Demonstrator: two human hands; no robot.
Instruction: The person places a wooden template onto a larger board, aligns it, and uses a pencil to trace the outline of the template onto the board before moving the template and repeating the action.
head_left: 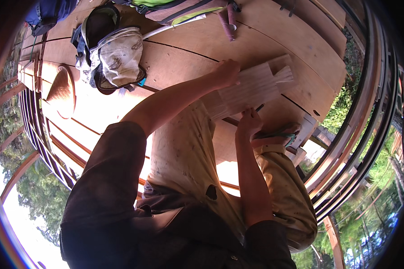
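While the board (249,87) lies aslant over the deck (274,40), just beyond the bent legs, both hands are at its long edges, one on each side. Left hand (228,73): at the upper edge, toward the left end, arm reaching across from the left; fingers curled inward, board directly below and to the right of them. Cannot tell whether these fingers grip the edge or only press on it. Right hand (250,122): at the lower edge, nearer the body, fingers narrow and drawn together on a short dark stick (259,107), whose visible end points up and right, close to the board's lower edge. Cannot tell whether its tip touches the surface. Most of the board therefore sits between the two hands and to the right of the left one; its right end, notched and fork-like, extends well past the fingers of both. Board pale, streaked lengthwise; its lower left part comes close to the knee of the light trousers (179,139). Right of the right hand: a sandal (292,136) with a teal strap, on a foot tucked beside the leg. Farther out on the deck: white and dark bag (121,54) left of the left hand, woven hat (62,94) beyond it near the edge, purple tube (227,28) above the board. Dark rails (376,103) curve along the right side, trees (45,193) outside
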